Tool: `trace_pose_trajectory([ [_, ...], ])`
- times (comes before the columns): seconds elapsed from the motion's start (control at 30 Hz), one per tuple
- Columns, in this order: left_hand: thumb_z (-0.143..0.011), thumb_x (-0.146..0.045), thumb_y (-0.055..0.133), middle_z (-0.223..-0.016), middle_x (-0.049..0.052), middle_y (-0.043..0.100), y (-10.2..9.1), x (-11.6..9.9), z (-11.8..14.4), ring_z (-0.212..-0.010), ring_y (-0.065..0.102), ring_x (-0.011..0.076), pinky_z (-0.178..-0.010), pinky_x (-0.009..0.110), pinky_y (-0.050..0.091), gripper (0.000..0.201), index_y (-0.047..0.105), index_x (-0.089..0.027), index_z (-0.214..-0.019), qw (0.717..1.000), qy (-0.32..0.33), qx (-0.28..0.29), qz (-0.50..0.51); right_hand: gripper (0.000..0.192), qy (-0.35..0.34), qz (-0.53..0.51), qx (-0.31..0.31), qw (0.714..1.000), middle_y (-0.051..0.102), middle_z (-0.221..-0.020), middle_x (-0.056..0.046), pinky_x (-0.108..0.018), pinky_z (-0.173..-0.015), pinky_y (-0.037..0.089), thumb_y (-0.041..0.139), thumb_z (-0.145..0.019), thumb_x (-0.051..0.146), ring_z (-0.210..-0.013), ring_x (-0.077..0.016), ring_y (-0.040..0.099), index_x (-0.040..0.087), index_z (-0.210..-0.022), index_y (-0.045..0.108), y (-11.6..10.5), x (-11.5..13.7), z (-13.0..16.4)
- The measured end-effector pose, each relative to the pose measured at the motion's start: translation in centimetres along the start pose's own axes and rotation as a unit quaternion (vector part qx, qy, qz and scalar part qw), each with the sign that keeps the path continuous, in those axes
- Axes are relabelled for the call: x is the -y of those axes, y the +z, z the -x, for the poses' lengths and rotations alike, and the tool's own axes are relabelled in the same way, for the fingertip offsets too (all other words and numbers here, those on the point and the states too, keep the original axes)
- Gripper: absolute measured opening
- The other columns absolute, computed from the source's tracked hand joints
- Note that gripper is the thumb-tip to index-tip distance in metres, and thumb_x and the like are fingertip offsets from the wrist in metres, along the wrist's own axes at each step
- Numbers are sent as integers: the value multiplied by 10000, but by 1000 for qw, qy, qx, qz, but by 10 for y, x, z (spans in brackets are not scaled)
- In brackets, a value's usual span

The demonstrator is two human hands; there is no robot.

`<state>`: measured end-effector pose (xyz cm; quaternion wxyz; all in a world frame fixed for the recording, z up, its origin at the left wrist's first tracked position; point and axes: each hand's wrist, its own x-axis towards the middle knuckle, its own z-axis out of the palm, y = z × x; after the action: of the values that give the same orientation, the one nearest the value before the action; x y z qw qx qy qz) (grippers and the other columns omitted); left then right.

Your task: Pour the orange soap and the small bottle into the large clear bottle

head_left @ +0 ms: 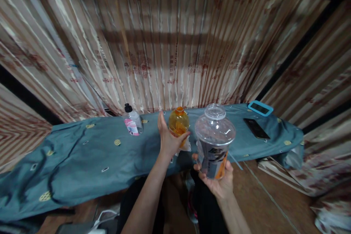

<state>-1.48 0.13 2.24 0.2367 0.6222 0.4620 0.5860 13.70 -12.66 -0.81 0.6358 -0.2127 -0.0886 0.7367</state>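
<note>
My right hand point(219, 186) is wrapped round the lower part of a clear plastic bottle point(215, 128) with a grey and orange label. The bottle is raised in front of the table edge, and its open neck points up. My left hand point(170, 139) is beside a small translucent orange bottle point(179, 120) on the table. Its fingers stretch upward along the left side, while the thumb crosses low in front; whether they press on it is unclear. White crumpled paper point(185, 146) lies at the base of the orange bottle.
A teal patterned cloth point(90, 153) covers the table. A pump bottle point(132, 120) with a pink label stands at left. On the right lie a dark phone point(256, 128) and a blue-framed device point(260, 108). Patterned curtains point(170, 44) hang behind. A white cable point(101, 217) is below.
</note>
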Motion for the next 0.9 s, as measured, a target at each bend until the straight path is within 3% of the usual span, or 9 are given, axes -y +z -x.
trace_pose_trajectory([
  [0.2, -483, -403, 867, -1524, 237, 304, 29, 18, -15, -1449, 269, 370, -1192, 532, 224, 1196, 220, -157, -1459, 1000, 3, 21, -17, 664, -29, 9, -65, 997, 727, -1008, -161, -254, -541, 543, 896, -475, 478, -761, -249, 683, 224, -1061, 714, -9, 9, -3],
  [0.37, -532, -377, 830, -1435, 210, 404, 39, 37, -14, -1371, 392, 355, -1156, 500, 308, 1036, 295, -170, -1395, 1000, 13, 17, -2, 686, -28, 19, -97, 995, 734, -959, -136, -259, -536, 546, 910, -430, 476, -736, -260, 694, 216, -1036, 721, -12, 11, -5],
  [0.63, -521, -237, 799, -1274, 115, 503, 27, 32, -12, -1205, 523, 295, -1060, 464, 427, 901, 348, -200, -1300, 999, -28, 31, 3, 664, -26, 8, -124, 992, 735, -987, -166, -259, -511, 539, 923, -401, 466, -719, -263, 693, 202, -983, 740, -10, 11, -5],
  [0.9, -500, -216, 814, -1350, 136, 452, 19, 29, -18, -1322, 402, 351, -1131, 537, 330, 1025, 308, -208, -1392, 998, -38, 45, -18, 626, -16, -6, -127, 992, 733, -1005, -155, -246, -523, 548, 922, -403, 466, -726, -257, 697, 217, -949, 745, -7, 11, -9],
])
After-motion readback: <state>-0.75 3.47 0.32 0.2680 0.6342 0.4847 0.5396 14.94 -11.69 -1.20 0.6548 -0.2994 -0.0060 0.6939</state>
